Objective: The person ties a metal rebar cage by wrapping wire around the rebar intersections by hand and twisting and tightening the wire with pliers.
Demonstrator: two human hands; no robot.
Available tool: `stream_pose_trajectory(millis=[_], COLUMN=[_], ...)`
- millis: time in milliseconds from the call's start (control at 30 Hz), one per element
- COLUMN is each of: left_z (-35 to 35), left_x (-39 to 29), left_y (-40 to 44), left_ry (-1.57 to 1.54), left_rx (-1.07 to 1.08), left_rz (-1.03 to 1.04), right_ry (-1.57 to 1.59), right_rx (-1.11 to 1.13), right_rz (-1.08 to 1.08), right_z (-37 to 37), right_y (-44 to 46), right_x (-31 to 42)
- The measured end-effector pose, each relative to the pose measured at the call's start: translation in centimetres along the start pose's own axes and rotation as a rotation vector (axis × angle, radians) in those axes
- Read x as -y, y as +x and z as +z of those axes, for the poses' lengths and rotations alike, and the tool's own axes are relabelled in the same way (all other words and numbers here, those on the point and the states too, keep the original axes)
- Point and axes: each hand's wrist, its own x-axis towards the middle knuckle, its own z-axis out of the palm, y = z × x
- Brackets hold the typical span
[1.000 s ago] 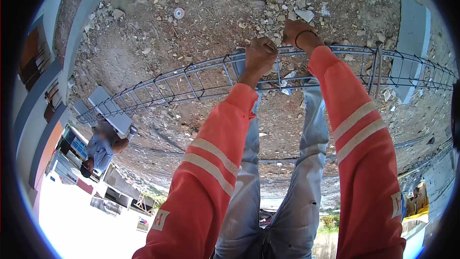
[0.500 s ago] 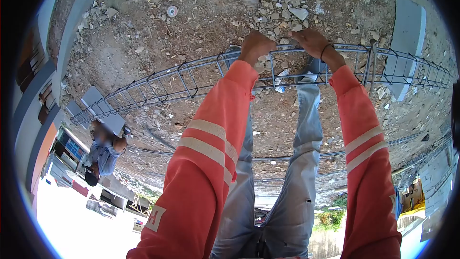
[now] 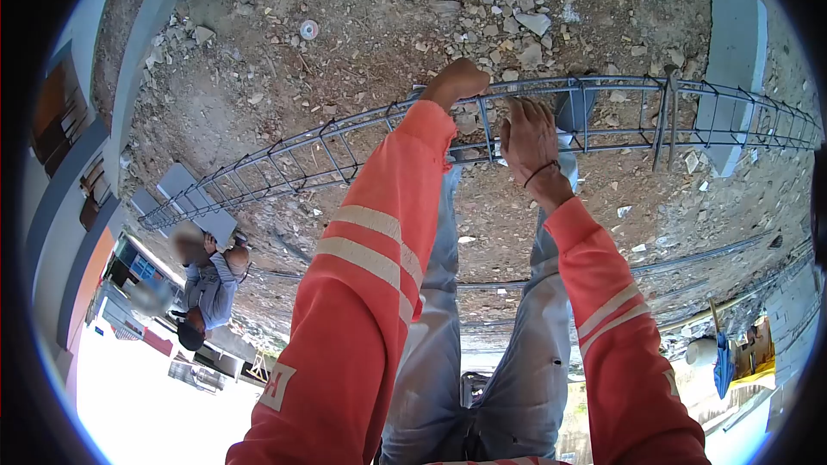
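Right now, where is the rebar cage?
In the head view, the rebar cage stretches left to right, at the left hand near the middle and across the grey board on the right.

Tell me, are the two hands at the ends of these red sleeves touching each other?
Apart. The head view shows it: a narrow strip of stony ground is visible between the left hand and the right hand.

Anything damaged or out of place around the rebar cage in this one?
Possibly two things: a small round disc lies loose on the dirt ground, unlike the stones about it, and the jeans show a dark spot, perhaps a hole. The rebar cage shows no clear damage.
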Motion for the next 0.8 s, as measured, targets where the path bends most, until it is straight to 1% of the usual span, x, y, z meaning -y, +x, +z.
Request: stream_pose_trajectory(millis=[33, 67, 100, 167, 200, 233, 267, 300, 333, 400, 433, 467, 500, 533, 567, 600, 700, 767, 800], left_z=[-0.2, -0.3, -0.3, 0.1, 0.0, 0.4, 0.7, 0.7, 0.7, 1.3, 1.6, 1.8, 2.1, 2.7, 3.3, 3.7, 4.0, 4.3, 4.5], left_x=[-0.3, -0.4, -0.3, 0.2, 0.5, 1.1, 1.5, 1.7, 2.1, 3.2, 3.3, 3.2, 3.1, 3.3, 3.6, 3.8, 2.7, 2.5, 2.3], left_y=[-0.6, -0.9, -0.7, -0.6, -0.7, -0.5, -0.7, -1.0, -1.4, -3.2, -3.7, -4.0, -4.1, -4.2, -4.2, -4.4, -6.7, -7.7, -8.1], left_ry=[-0.022, -0.003, -0.001, -0.016, -0.044, -0.048, -0.132, -0.214, -0.214, -0.387, -0.390, -0.382, -0.375, -0.384, -0.379, -0.373, -0.466, -0.460, -0.468], left_rx=[0.002, -0.023, -0.024, -0.039, -0.002, 0.002, -0.021, -0.048, -0.050, -0.220, -0.222, -0.274, -0.326, -0.326, -0.407, -0.492, -0.556, -0.618, -0.685], left_rz=[0.004, 0.003, -0.001, -0.001, -0.002, 0.000, 0.018, 0.034, 0.031, 0.142, 0.140, 0.138, 0.138, 0.141, 0.250, 0.357, 0.363, 0.390, 0.433], right_ry=[-0.102, -0.107, -0.102, 0.005, 0.004, 0.034, 0.066, 0.064, 0.086, 0.112, 0.064, 0.010, 0.000, -0.112, -0.226, -0.235, -0.316, -0.382, -0.399], right_rx=[-0.198, -0.146, -0.146, 0.095, 0.101, 0.183, 0.265, 0.267, 0.233, 0.202, 0.292, 0.378, 0.375, 0.469, 0.562, 0.563, 0.524, 0.443, 0.450], right_rz=[-0.210, -0.244, -0.244, -0.104, -0.100, -0.032, 0.035, 0.034, 0.035, 0.028, 0.033, 0.040, 0.038, 0.042, 0.044, 0.038, -0.032, -0.132, -0.147], right_z=[1.3, 1.7, 1.7, 1.7, 2.1, 2.6, 3.0, 3.4, 3.8, 4.2, 3.9, 3.4, 2.4, 1.2, 0.0, -1.3, -3.8, -4.5, -5.3], right_y=[-0.7, -0.9, -0.6, -0.5, -0.7, -0.7, -0.8, -1.0, -1.0, -0.7, -0.4, 0.1, 0.6, 1.1, 1.6, 1.8, 2.5, 3.2, 3.9], right_x=[-0.6, -0.8, -0.6, -0.3, -0.6, -0.9, -1.1, -1.2, -1.2, -0.7, -0.5, -0.6, -0.2, 0.5, 1.2, 2.1, 4.1, 4.4, 5.0])
